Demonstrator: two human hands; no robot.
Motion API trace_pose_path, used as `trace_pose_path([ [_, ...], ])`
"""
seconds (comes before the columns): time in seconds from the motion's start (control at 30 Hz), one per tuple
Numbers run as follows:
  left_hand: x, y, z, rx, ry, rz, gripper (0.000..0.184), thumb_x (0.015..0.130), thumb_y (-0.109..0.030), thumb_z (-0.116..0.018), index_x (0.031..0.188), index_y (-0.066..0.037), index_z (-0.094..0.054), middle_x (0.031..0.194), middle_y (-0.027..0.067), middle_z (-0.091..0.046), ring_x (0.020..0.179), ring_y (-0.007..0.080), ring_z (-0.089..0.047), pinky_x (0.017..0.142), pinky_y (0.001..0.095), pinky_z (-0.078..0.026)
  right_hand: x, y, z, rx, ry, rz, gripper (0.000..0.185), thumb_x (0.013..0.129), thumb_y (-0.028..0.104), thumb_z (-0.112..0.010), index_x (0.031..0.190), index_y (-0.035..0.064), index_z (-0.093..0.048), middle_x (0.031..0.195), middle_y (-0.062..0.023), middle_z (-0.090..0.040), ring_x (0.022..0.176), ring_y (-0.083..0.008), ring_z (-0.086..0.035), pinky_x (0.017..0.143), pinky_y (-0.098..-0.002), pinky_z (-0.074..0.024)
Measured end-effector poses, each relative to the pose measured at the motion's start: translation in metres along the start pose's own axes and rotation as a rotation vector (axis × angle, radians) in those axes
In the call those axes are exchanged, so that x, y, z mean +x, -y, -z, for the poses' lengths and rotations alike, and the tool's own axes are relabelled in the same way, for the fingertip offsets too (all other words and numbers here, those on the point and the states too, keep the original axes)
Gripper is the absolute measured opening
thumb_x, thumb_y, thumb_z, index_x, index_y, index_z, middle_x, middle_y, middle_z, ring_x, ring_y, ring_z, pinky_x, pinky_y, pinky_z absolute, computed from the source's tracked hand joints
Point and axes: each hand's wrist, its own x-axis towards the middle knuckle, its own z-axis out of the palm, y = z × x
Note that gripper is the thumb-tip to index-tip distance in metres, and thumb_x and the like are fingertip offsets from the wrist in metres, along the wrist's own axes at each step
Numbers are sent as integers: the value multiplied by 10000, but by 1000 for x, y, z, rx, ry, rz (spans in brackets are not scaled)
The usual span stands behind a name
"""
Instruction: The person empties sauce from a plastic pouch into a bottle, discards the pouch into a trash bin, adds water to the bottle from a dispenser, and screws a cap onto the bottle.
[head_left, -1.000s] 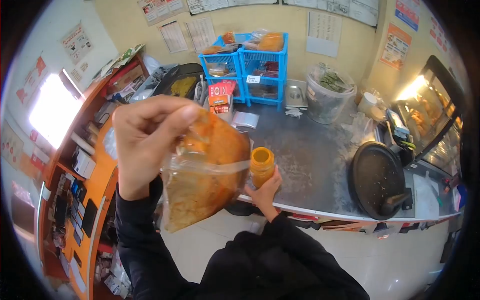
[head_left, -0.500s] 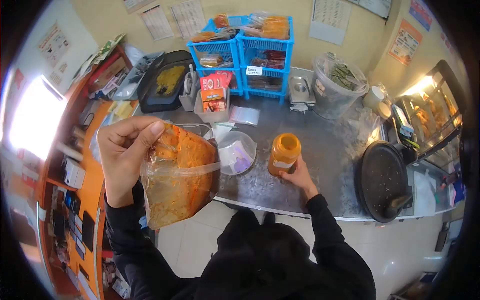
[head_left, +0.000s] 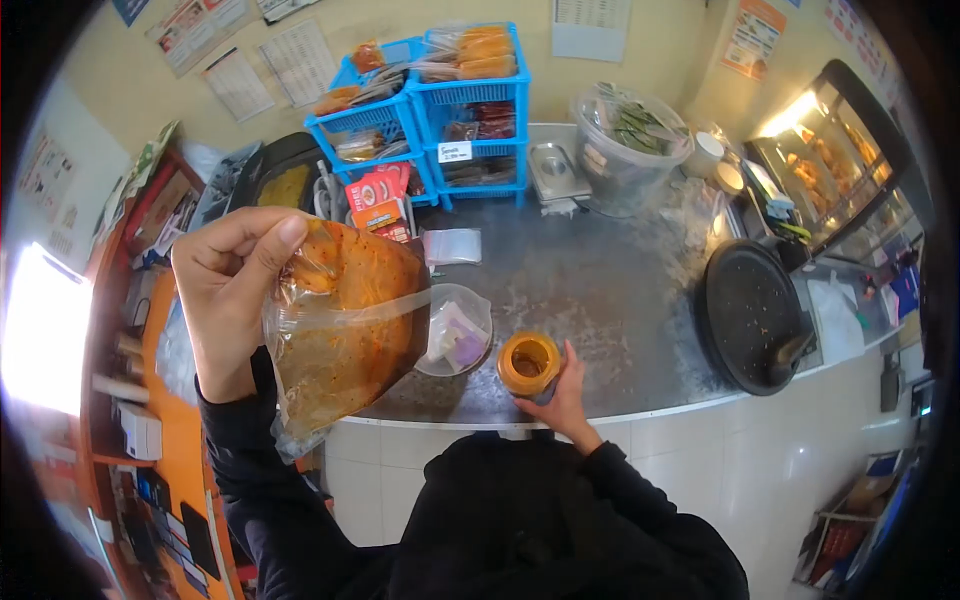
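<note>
My left hand (head_left: 235, 285) pinches the upper corner of a clear plastic bag (head_left: 350, 315) smeared inside with orange-red sauce, holding it up above the counter. My right hand (head_left: 562, 400) is wrapped round an open jar (head_left: 529, 364) with an orange-brown rim, near the counter's front edge. The jar has no lid on, and its mouth faces up toward me. Between bag and jar stands a round translucent plastic tub (head_left: 455, 330) with something white and purple in it. The bag partly covers the tub's left side.
Blue stacked baskets (head_left: 470, 90) full of packets stand at the back of the steel counter (head_left: 620, 300). To their right are a steel container (head_left: 557, 172) and a clear bucket (head_left: 630, 150) of green leaves. A black round tray (head_left: 755, 315) lies at right, before a lit food display (head_left: 825, 150).
The view has shifted, so the counter things sit further left and higher. The jar has come nearer the counter's front edge, its mouth tipped more toward me. Both hands keep their hold.
</note>
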Motion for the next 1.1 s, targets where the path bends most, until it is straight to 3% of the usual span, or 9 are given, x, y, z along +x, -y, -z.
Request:
trace_pose_path([
  [0.1,7,1,-8,-22,52,-12,145,916,-55,-712,947,86,-713,806,74,-717,696,74,-645,635,198,-489,26,-17,1,-14,113,253,1156,596,336,-933,1485,-4,-276,1215,-176,-514,1138,-355,-494,989,-453,-372],
  [0.2,14,-3,-18,-60,102,-25,144,921,-54,-704,947,88,-712,808,80,-717,699,81,-650,645,200,-496,31,-28,-9,-21,248,156,1066,610,336,-924,1441,16,-338,1281,-164,-507,1193,-356,-476,1020,-469,-308],
  [0.4,23,-18,-37,-144,186,-82,137,925,-41,-692,948,93,-712,818,91,-719,716,89,-656,661,201,-503,37,-13,-32,-161,-239,-143,1047,619,418,-921,1414,26,-365,1308,-163,-492,1238,-338,-444,1015,-473,-276],
  [0.6,32,-30,-74,-183,322,-133,135,918,-50,-703,942,81,-724,808,87,-720,707,89,-662,638,201,-503,9,-6,-9,-105,-377,-75,902,737,419,-857,1388,8,-387,1300,-163,-457,1187,-323,-447,992,-444,-333],
  [0.8,44,-52,-113,-82,512,-226,162,935,-90,-685,957,63,-732,817,112,-733,699,106,-678,622,218,-522,-10,6,46,417,-234,-50,524,988,422,-539,1211,-53,-542,1143,-130,-554,1022,-222,-528,928,-333,-403],
  [0.83,47,-61,-117,-62,540,-252,168,938,-101,-687,958,59,-734,815,108,-734,697,98,-677,619,218,-526,1,27,57,433,-275,-36,656,984,572,-489,1225,-32,-573,1101,-110,-596,991,-195,-552,922,-320,-392],
  [0.93,51,-92,-133,-164,568,-313,190,947,-134,-687,951,49,-738,807,95,-735,690,84,-677,621,222,-540,32,43,70,836,-319,38,834,926,716,-472,1365,8,-507,1282,-123,-553,1171,-224,-522,1009,-356,-380],
  [1.0,55,-98,-150,-246,519,-408,190,932,-143,-696,937,41,-744,781,95,-731,670,87,-665,606,240,-529,46,63,84,1349,-300,-73,986,848,825,-442,1486,75,-398,1471,-106,-443,1360,-251,-406,1132,-429,-311],
  [1.1,65,-81,-182,-307,374,-638,169,876,-139,-726,907,24,-758,712,108,-718,615,106,-628,555,285,-480,58,86,120,1908,105,207,979,850,823,-435,1523,118,-338,1558,-66,-353,1443,-259,-304,1198,-489,-225],
])
